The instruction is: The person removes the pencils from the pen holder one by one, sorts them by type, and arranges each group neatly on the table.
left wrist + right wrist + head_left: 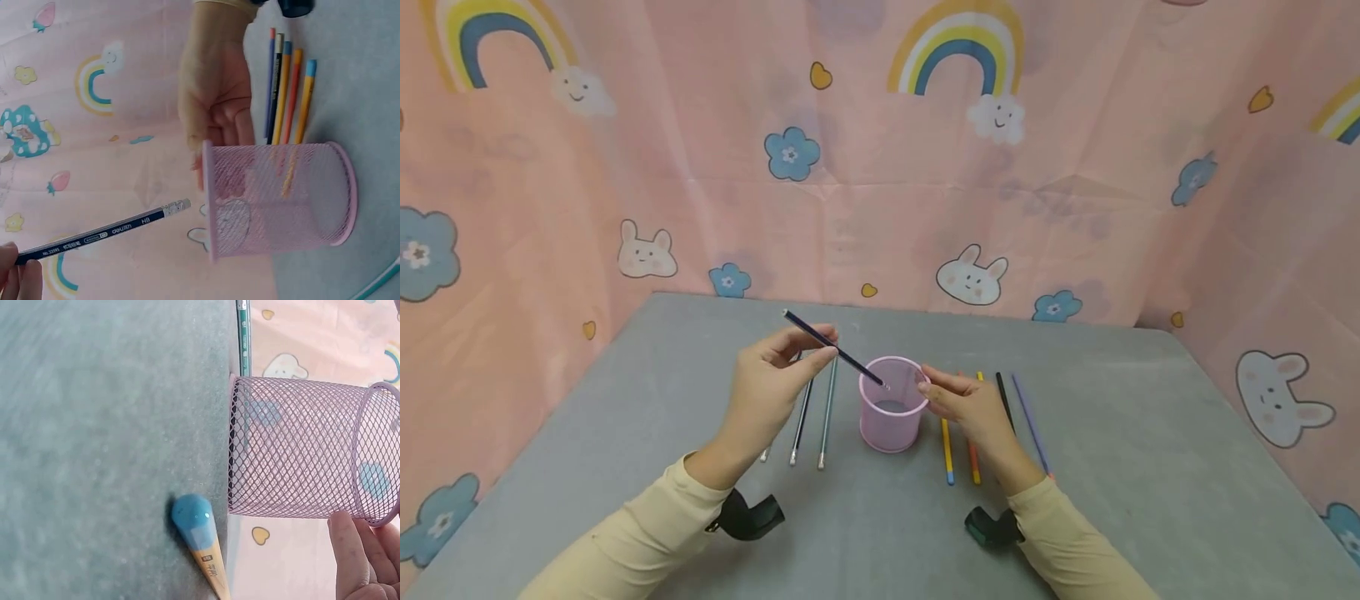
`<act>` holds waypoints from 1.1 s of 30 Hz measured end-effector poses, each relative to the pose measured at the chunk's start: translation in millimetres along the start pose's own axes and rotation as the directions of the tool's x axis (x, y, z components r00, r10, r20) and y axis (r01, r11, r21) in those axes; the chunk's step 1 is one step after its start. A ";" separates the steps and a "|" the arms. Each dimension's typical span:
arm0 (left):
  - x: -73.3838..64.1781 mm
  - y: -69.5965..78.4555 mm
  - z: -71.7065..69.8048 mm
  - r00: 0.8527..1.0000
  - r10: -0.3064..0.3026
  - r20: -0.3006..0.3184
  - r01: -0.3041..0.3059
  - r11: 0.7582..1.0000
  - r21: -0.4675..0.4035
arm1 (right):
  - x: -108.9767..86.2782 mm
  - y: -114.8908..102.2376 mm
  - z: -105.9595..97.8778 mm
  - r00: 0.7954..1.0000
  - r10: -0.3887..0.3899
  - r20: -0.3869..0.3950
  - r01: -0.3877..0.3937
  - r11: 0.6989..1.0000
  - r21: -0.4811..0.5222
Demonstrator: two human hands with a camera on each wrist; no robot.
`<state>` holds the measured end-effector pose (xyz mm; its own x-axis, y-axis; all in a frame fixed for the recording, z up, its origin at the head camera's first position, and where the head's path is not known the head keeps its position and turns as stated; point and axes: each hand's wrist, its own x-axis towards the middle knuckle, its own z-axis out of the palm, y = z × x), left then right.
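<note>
A dark blue pencil [103,234] with a metal-banded eraser end is pinched between the thumb and fingers of my left hand [771,383]. It tilts, eraser end lowest, just outside the mouth of a pink mesh pencil cup [889,429], as the left wrist view shows. The cup stands upright on the grey table. My right hand [973,412] holds the cup near its rim from the right side, thumb against the mesh in the right wrist view. Nothing is seen inside the cup.
Left of the cup lie several pencils, among them a teal pencil [828,417]. To its right lie a yellow pencil [947,450] with a blue end, an orange pencil [973,462], a black pencil [1004,400] and a purple pencil [1032,421]. A pink patterned curtain [865,225] hangs behind the table.
</note>
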<state>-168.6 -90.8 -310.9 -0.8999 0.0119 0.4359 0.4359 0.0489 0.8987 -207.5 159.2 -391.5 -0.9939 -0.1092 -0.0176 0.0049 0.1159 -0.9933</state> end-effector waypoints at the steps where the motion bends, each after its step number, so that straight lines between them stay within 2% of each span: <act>1: 1.6 2.6 -2.3 1.000 0.005 -0.013 -0.005 1.000 -0.001 | 0.1 -0.1 -0.4 1.000 0.001 0.001 -0.001 1.000 -0.001; 5: 6.4 9.8 -11.0 0.999 0.020 -0.047 -0.019 0.999 0.027 | -0.2 -1.2 -1.0 1.000 0.007 0.003 -0.007 1.000 0.002; 9: 9.4 14.6 -18.4 0.997 0.050 -0.056 -0.046 0.996 0.077 | 0.2 -2.4 -1.0 1.000 0.005 -0.004 -0.005 1.000 0.007; 13: 11.1 15.9 -26.5 0.997 0.042 -0.069 -0.032 0.990 0.134 | 1.1 -2.1 -0.3 1.000 0.010 -0.009 -0.010 1.000 0.012; 16: 13.1 14.0 -32.1 0.998 -0.009 -0.066 0.019 0.989 0.149 | 1.0 -0.9 0.6 1.000 0.021 -0.011 -0.021 1.000 0.013; 23: 19.9 7.3 -37.4 0.992 -0.127 0.020 0.126 0.990 0.066 | 1.2 0.3 1.4 0.999 0.033 -0.024 -0.033 0.999 0.036; 28: 22.7 -1.1 -41.8 0.982 -0.179 0.056 0.170 0.976 0.139 | 1.5 -0.2 2.7 0.999 0.032 -0.022 -0.031 0.999 0.027; 33: 30.0 -11.4 -50.8 0.956 -0.285 0.073 0.262 0.938 0.227 | 1.2 -1.7 4.1 0.999 0.035 -0.031 -0.034 0.999 0.015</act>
<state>-200.0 -141.7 -305.5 -0.9851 0.0706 0.1571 0.1706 0.2753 0.9461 -208.2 154.8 -390.3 -0.9960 -0.0749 -0.0484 0.0404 0.1043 -0.9937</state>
